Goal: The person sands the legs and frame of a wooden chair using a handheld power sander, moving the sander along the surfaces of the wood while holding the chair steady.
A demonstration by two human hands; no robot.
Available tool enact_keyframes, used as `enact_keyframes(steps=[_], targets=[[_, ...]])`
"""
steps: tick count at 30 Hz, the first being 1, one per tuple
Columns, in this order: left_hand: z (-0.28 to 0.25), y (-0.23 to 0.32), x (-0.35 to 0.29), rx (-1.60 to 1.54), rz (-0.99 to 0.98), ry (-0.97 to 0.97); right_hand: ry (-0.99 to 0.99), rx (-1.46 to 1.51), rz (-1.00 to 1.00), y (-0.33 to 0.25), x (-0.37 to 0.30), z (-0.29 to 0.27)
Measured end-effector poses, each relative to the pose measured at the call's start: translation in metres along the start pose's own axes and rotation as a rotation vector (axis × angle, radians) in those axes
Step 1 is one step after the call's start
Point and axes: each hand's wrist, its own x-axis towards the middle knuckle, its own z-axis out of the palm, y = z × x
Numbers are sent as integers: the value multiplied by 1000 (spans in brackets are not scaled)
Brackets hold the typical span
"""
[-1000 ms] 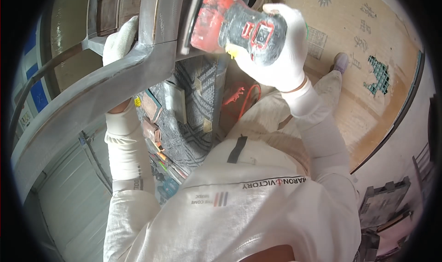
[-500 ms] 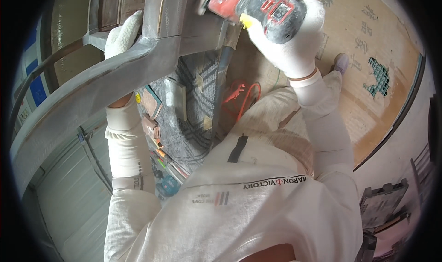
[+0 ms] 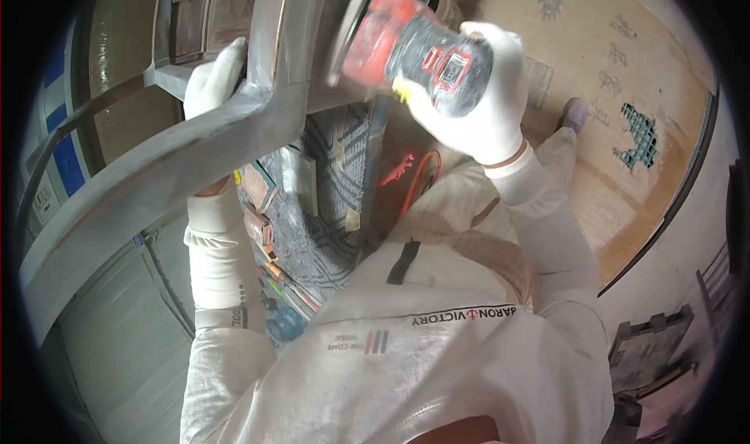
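The right fingers (image 3: 500, 44) are wrapping round the sander (image 3: 426, 60), bringing it back bodyward, seemingly reversing the stroke; leftward, the left fingers (image 3: 226, 66) (closure hidden) are touching the frame (image 3: 160, 151).

**A dusty woodworking workshop**

I see a dust-caked power sander (image 3: 426, 57) at the right of the curved wooden frame (image 3: 148, 163), pads (image 3: 256, 186) and small tools (image 3: 293, 288) on patterned grey cloth (image 3: 328, 233) below it, cardboard (image 3: 625, 198) underfoot farther right of it.

The frame (image 3: 156, 171) lies left and the cardboard (image 3: 586, 77) right — the sander (image 3: 418, 49) between them, the cloth (image 3: 332, 245) beneath.
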Motion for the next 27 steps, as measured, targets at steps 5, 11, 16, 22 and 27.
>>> enact_keyframes(steps=[5, 11, 16, 22, 27], targets=[[5, 6, 8, -29, -36, -11, 147, -126, 2, 33, 38, 9], [8, 9, 24, 80, 144, 35, -10, 132, 243, 1, -13, 10], [2, 16, -7, 11, -83, 26, -116, 68, 273, -6, 6, -1], [44, 76, -50, -81, -588, 485, -69, -98, 508, 52, 61, -27], [8, 181, -71, -175, -278, -407, 56, 642, 1072, 56, 59, -65]])
